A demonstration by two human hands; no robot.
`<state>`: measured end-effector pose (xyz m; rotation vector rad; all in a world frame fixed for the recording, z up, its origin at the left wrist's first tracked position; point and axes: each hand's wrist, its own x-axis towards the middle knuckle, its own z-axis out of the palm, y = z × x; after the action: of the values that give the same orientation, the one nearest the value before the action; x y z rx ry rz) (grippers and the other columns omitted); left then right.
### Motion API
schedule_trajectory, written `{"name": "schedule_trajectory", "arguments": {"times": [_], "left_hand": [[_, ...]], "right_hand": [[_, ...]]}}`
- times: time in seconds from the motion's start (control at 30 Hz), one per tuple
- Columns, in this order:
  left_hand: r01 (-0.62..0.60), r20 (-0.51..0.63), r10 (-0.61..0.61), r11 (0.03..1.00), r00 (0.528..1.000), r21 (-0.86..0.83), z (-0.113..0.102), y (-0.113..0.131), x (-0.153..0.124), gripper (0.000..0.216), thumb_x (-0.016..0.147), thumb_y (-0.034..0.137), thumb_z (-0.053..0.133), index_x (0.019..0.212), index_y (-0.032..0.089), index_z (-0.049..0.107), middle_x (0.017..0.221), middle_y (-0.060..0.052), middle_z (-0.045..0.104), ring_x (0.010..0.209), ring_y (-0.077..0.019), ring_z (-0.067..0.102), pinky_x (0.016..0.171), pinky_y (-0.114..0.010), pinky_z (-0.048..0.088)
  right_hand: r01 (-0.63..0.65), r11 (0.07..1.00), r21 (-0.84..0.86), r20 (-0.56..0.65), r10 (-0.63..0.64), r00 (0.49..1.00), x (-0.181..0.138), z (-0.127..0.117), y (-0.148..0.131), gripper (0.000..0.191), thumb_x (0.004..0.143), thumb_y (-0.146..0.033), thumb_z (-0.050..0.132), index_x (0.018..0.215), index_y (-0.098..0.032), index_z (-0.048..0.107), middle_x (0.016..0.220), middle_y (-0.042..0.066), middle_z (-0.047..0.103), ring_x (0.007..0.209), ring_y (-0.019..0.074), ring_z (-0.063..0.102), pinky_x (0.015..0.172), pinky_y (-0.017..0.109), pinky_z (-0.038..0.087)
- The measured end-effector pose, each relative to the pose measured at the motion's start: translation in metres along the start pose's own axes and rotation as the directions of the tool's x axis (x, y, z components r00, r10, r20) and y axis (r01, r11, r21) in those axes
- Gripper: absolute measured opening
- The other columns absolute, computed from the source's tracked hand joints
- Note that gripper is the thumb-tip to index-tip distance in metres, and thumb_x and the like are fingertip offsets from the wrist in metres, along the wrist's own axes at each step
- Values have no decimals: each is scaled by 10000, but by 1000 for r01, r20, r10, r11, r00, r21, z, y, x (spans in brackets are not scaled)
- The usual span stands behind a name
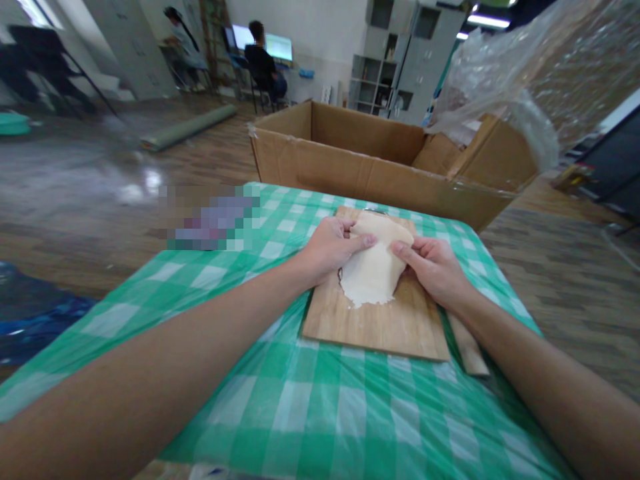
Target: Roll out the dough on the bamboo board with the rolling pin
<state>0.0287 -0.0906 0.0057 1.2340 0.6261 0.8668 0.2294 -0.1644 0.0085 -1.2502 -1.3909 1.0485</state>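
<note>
A flat sheet of pale dough [374, 267] lies on a wooden cutting board [380, 320], its far part folded over toward me. My left hand [327, 247] grips the dough's left edge, thumb on top. My right hand [433, 267] pinches the right edge with curled fingers. The near edge of the dough is ragged and rests on the board.
The board sits on a table with a green and white checked plastic cloth [280, 393]. A wooden stick [467, 347] lies beside the board's right edge. A large open cardboard box [370, 160] stands behind the table, with clear plastic wrap [525, 73] above it. Two people sit at desks far back.
</note>
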Motion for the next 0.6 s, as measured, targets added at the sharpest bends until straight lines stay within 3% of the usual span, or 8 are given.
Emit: {"name": "schedule_trajectory", "arguments": {"times": [0.13,0.37,0.5,0.6], "left_hand": [[-1,-38,0,999,999,-35,0,1,1,383,735,290,913,1055,144,762,964,-108,806,819,-238,771,732,-354,628],[-52,-52,50,998,997,-46,-2,-3,3,422,741,371,910,1068,147,766,994,-105,805,862,-231,765,765,-340,623],[-24,9,24,1000,1000,-21,-4,-6,5,344,785,427,869,946,143,763,911,-102,794,766,-203,746,661,-291,592],[-17,14,16,999,1000,50,-4,-6,3,290,823,417,830,882,143,759,833,-88,781,641,-170,703,541,-248,523]], "right_hand": [[25,1000,-15,-66,-26,997,1,3,-4,382,824,-596,811,810,-215,791,829,44,800,732,227,734,658,333,622],[-10,999,42,-57,12,998,0,1,-3,434,816,-645,800,801,-211,781,806,55,787,661,222,725,627,360,642],[66,997,51,-166,-56,984,4,-4,4,407,841,-616,795,813,-210,779,813,51,788,665,212,721,624,345,628],[57,994,92,-144,-43,989,5,-4,8,419,856,-614,782,909,-198,793,892,64,804,735,218,740,677,348,630]]}}
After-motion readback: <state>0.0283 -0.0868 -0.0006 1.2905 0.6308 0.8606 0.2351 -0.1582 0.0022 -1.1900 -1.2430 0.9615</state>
